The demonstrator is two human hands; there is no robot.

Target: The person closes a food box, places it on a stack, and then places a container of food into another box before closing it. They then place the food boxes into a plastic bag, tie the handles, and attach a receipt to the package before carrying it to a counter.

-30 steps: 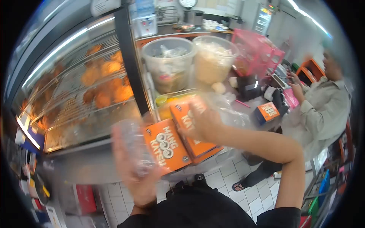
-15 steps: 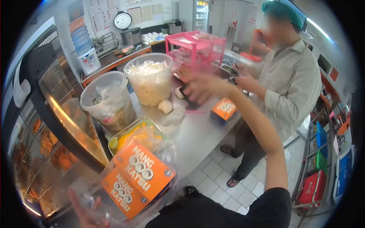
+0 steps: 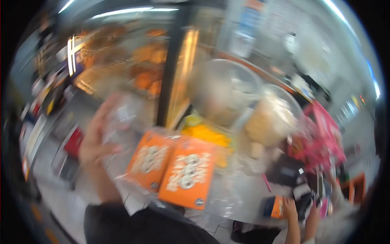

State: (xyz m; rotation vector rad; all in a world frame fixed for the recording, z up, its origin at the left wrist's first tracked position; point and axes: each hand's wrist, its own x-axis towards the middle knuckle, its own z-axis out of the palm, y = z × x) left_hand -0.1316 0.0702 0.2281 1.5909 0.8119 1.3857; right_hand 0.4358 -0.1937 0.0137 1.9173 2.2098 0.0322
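Observation:
My left hand (image 3: 95, 140) grips the edge of a clear plastic bag (image 3: 128, 116), fingers and thumb curled at its mouth; motion blurs them. Inside the bag lie two orange boxes (image 3: 187, 175) with white lettering, side by side. Far to the right, my right hand (image 3: 289, 208) has its fingers on a smaller orange and dark blue box (image 3: 276, 206) at the counter's edge. A yellow-filled tray (image 3: 207, 136) sits just behind the bagged boxes.
Two large clear tubs (image 3: 270, 118) stand behind the tray. A glowing display cabinet (image 3: 152, 77) is at the left. To the right are a pink rack (image 3: 325, 134), a dark flat item (image 3: 286, 171) and a pink stick (image 3: 266, 183). A co-worker's hand (image 3: 312, 221) is near my right hand.
The view has swung left, toward the cabinet. My right hand has gone from the dark item to the small orange box. My left hand is raised with the bag.

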